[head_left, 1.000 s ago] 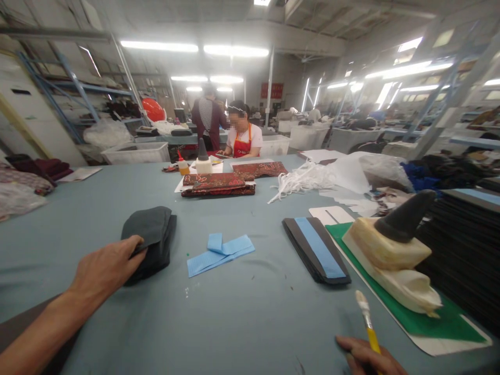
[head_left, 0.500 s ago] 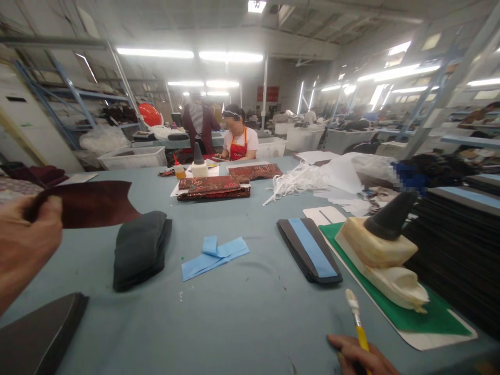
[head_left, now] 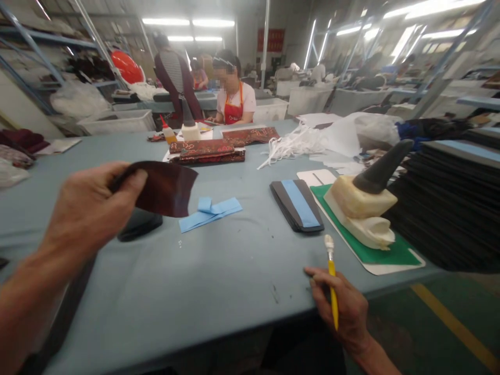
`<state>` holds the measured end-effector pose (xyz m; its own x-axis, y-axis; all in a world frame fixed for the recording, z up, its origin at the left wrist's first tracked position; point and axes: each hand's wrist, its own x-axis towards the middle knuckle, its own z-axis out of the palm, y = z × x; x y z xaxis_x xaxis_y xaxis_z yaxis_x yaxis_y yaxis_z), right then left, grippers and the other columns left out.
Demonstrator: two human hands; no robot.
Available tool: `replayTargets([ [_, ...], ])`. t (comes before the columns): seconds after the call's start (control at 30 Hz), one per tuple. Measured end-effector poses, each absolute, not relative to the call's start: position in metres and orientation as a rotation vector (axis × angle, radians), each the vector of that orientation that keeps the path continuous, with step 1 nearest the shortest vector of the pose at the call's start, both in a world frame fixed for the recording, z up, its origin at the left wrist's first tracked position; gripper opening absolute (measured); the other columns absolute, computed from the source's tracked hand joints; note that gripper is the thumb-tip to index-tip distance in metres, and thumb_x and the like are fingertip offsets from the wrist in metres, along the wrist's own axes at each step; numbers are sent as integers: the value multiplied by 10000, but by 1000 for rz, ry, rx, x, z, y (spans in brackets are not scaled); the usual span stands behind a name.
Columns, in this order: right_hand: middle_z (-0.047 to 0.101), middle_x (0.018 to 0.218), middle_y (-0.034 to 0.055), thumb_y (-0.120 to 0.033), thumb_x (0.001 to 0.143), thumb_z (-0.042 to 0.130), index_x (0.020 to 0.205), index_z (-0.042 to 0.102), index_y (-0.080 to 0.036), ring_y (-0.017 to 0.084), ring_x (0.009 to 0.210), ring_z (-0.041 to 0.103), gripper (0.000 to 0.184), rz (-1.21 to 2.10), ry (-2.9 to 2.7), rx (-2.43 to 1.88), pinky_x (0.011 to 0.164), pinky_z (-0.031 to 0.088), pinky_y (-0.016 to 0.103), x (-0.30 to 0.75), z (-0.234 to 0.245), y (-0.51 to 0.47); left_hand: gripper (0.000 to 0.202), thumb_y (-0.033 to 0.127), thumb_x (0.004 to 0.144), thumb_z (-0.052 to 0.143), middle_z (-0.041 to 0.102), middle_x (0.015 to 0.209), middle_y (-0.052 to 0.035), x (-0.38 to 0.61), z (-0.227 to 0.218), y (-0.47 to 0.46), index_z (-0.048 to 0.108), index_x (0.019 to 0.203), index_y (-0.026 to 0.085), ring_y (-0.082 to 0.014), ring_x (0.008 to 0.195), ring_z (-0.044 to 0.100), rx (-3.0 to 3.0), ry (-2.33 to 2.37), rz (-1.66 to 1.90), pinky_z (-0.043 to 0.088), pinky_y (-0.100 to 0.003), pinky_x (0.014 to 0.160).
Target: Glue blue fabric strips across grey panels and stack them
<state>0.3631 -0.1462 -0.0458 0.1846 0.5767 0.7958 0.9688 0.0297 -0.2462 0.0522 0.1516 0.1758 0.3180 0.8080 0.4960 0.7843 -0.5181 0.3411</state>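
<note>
My left hand (head_left: 88,211) is raised over the grey-blue table (head_left: 219,271) and pinches a dark brown fabric piece (head_left: 166,188) by its left edge, so the piece hangs in the air. Behind the hand lies a stack of dark grey fabric pieces (head_left: 138,225), partly hidden. My right hand (head_left: 341,307) rests near the table's front edge, closed around a yellow-handled brush (head_left: 331,273) with its bristles pointing away from me. Folded light blue strips (head_left: 210,212) lie between the two hands, farther back.
A dark stack with a blue strip (head_left: 297,204) lies right of centre. A glue-caked bottle with a black nozzle (head_left: 365,200) sits on a green mat (head_left: 375,250). Tall black stacks (head_left: 449,208) fill the right. A person in a red apron (head_left: 233,94) sits across, behind red patterned pieces (head_left: 207,151).
My left hand lifted a dark brown piece off the grey stack and brought it toward the middle. The view tilted down and my right hand with the brush came more into view.
</note>
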Motion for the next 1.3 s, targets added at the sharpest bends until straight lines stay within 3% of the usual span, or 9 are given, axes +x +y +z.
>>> replayTargets([
  [0.13, 872, 980, 40, -137, 1030, 648, 1046, 640, -249, 183, 824, 845, 114, -607, -1501, -1647, 774, 686, 291, 363, -45, -147, 445, 531, 1004, 523, 810, 977, -14, 99, 148, 108, 793, 1102, 191, -189, 878, 720, 2489, 1173, 974, 534, -305, 822],
  [0.27, 874, 1002, 44, -115, 1021, 654, 1068, 641, -255, 185, 862, 846, 148, -592, -1500, -1659, 812, 693, 306, 364, -46, -148, 351, 503, 1029, 568, 842, 1070, 4, 93, 116, 86, 797, 1158, 270, -200, 906, 775, 2549, 790, 840, 610, -318, 901],
  [0.37, 876, 1013, 40, -105, 1007, 656, 1068, 641, -255, 186, 879, 846, 163, -584, -1488, -1662, 830, 692, 313, 364, -49, -148, 261, 435, 1037, 588, 819, 1258, 34, 52, 84, 75, 771, 1209, 365, -235, 1134, 780, 2613, 702, 777, 606, -382, 1093],
  [0.47, 878, 1018, 40, -110, 1002, 666, 1066, 642, -253, 191, 887, 847, 158, -581, -1480, -1674, 839, 691, 320, 364, -51, -149, 332, 330, 1048, 524, 746, 1435, 62, -1, 41, 67, 727, 1290, 435, -246, 1411, 652, 2753, 652, 686, 563, -426, 1191],
  [0.7, 877, 1044, 49, -148, 1010, 672, 1071, 655, -258, 210, 901, 841, 127, -545, -1505, -1724, 854, 692, 346, 363, -45, -153, 441, 324, 1030, 507, 693, 1518, 27, -69, -28, 60, 651, 1431, 442, -308, 1444, 619, 2907, 833, 585, 543, -514, 1215],
  [0.87, 873, 1103, 77, -205, 1040, 658, 1063, 653, -250, 227, 913, 840, 52, -500, -1584, -1766, 840, 683, 356, 348, -34, -155, 449, 316, 1041, 478, 687, 1536, -24, -58, -26, 51, 675, 1441, 356, -281, 1347, 692, 3023, 803, 553, 604, -441, 1124],
  [1.1, 838, 1257, 104, -163, 1045, 616, 1105, 639, -253, 236, 1103, 826, 112, -221, -1734, -1595, 938, 684, 382, 285, -1, -124, 479, 245, 1059, 414, 665, 1572, -75, -44, -21, 25, 682, 1455, 251, -278, 1409, 660, 3117, 947, 517, 595, -399, 1117],
  [1.17, 818, 1314, 116, -161, 1047, 604, 1146, 631, -249, 255, 1150, 814, 135, -160, -1767, -1554, 949, 688, 406, 268, 7, -109, 472, 275, 1076, 415, 651, 1587, -99, -40, -22, 19, 669, 1470, 223, -291, 1443, 637, 3128, 960, 504, 587, -405, 1124],
  [1.3, 782, 1391, 146, -150, 1025, 608, 1198, 605, -240, 299, 1173, 804, 195, -110, -1878, -1530, 964, 691, 462, 250, 4, -80, 559, 486, 1111, 425, 578, 1657, -135, -36, -25, 8, 580, 1565, 199, -337, 1498, 585, 3119, 1021, 496, 561, -476, 1153],
])
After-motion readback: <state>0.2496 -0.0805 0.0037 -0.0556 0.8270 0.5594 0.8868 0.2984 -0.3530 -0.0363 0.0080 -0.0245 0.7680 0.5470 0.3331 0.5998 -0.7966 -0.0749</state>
